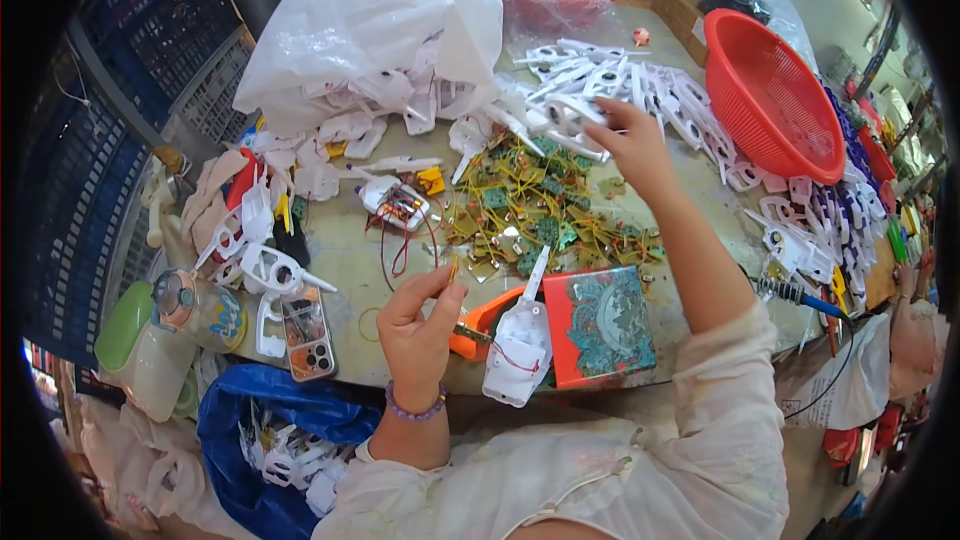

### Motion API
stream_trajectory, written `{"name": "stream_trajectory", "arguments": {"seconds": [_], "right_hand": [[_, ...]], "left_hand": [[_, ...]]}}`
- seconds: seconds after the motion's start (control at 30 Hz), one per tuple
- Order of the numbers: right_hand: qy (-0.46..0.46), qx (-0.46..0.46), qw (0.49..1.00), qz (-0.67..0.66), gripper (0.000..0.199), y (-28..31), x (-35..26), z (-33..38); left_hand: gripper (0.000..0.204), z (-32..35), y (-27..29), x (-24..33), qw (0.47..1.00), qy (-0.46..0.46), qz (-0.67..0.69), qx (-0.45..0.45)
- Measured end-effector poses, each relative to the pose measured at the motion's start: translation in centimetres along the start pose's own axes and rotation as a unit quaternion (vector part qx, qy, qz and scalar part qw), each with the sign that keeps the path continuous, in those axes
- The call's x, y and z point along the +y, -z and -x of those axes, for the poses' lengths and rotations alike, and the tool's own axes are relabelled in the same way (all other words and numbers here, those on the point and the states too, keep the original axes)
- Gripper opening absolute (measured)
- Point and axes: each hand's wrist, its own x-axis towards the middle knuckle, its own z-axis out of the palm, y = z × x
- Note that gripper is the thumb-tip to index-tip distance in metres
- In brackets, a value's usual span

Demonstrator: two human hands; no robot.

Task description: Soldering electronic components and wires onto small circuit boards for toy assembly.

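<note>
My left hand [418,328], a beaded bracelet at its wrist, pinches a thin yellow strip [453,268] upright between thumb and fingertips. A small green circuit board [473,333] shows beside its palm; whether the strip joins it is hidden. Over the far pile, my right hand [636,148] grips the edge of a white plastic shell [572,118], slightly blurred. Between my hands spreads a heap of green circuit boards with yellow strips [545,202]. Close to my body lies a white handled shell [518,352] with red wires, beside a red box [600,328] with a worn patterned top.
A big white plastic bag [375,30] of white parts stands at the back. Red baskets [770,95] sit far right and behind. A soldering iron [800,295] rests at the right edge. A phone [310,338], a jar [205,310] and a blue sack [255,400] are left.
</note>
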Motion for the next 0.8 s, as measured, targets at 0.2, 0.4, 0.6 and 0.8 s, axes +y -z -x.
{"name": "stream_trajectory", "arguments": {"seconds": [0.2,0.4,0.6,0.8], "right_hand": [[0.377,0.012,0.865,0.333,0.037,5.6,-6.4,17.0],[0.356,-0.031,0.868,0.345,0.043,5.4,-6.5,24.7],[0.317,0.027,0.884,0.341,0.036,3.8,-6.3,27.2],[0.329,0.008,0.897,0.294,0.037,2.8,-7.5,27.4]], "left_hand": [[0.019,0.6,-0.9,0.5,0.998,-0.041,-0.028,-0.031],[0.019,1.8,-2.9,2.4,0.961,-0.147,-0.208,-0.112],[0.014,2.6,-4.5,3.5,0.891,-0.263,-0.322,-0.184],[0.014,2.9,-5.8,3.4,0.863,-0.302,-0.356,-0.192]]}}
